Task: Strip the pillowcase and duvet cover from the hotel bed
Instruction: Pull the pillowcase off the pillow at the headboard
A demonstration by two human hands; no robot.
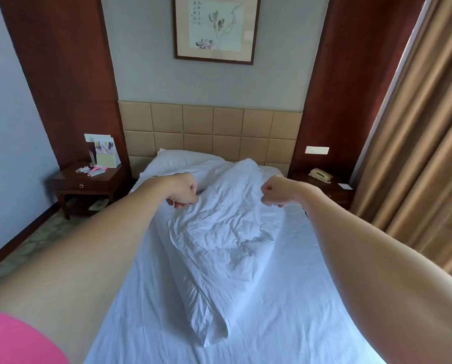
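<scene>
Both arms reach out over the bed [272, 324] from its foot end. The left hand [183, 191] and the right hand [273, 191] are each clenched on the far edge of a crumpled white cloth, which I take to be the duvet cover [219, 237]; the fingers [176, 204] of the left hand pinch it from above. The cover lies in a long wrinkled heap down the middle of the bed, from near the headboard [209, 127] toward the foot edge. It looks flat and thin (I see no thick filling inside), so I judge this part is nearly done, and the cover only needs to be gathered and taken off the bed.

The pillow [177, 161] rests at the head end, toward the left corner, and seems to wear its pillowcase, though I cannot be sure. That step appears to be left.

The framed picture [215, 28] on the wall has columns of brush characters, too small to read. The cards on the left nightstand [86, 183] show no legible text.
</scene>
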